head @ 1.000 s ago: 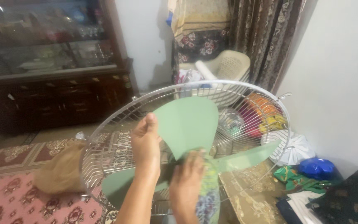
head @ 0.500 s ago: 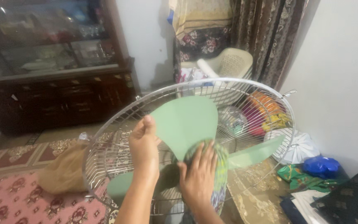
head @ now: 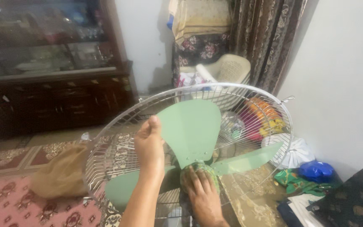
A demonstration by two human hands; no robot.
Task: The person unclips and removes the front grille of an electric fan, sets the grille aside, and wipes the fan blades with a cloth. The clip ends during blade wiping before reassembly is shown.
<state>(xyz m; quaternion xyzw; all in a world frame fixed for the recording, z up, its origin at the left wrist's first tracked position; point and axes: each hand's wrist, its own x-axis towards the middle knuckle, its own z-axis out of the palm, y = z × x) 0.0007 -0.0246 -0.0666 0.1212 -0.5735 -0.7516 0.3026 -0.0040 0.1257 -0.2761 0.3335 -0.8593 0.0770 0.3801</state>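
Fan blades, pale green, three of them, sit inside a round wire guard in the middle of the head view, tilted back toward the camera. Left hand is raised in front of the upper blade, fingers together and curled, thumb edge touching the blade's left rim; whether it actually grips the blade, cannot tell. Right hand lies low over the green hub where the blades meet, fingers spread slightly and pressed flat on it, not closed around anything. One blade points up, one right toward the wall, one lower left behind the left forearm. Guard rim has a small clip at its upper right. Behind the guard: cream plastic chair, patterned curtain, dark wooden cabinet with glass doors on the left. Brown bag rests on the red patterned carpet just left of the guard. White bag and blue bag lie right, near the wall.
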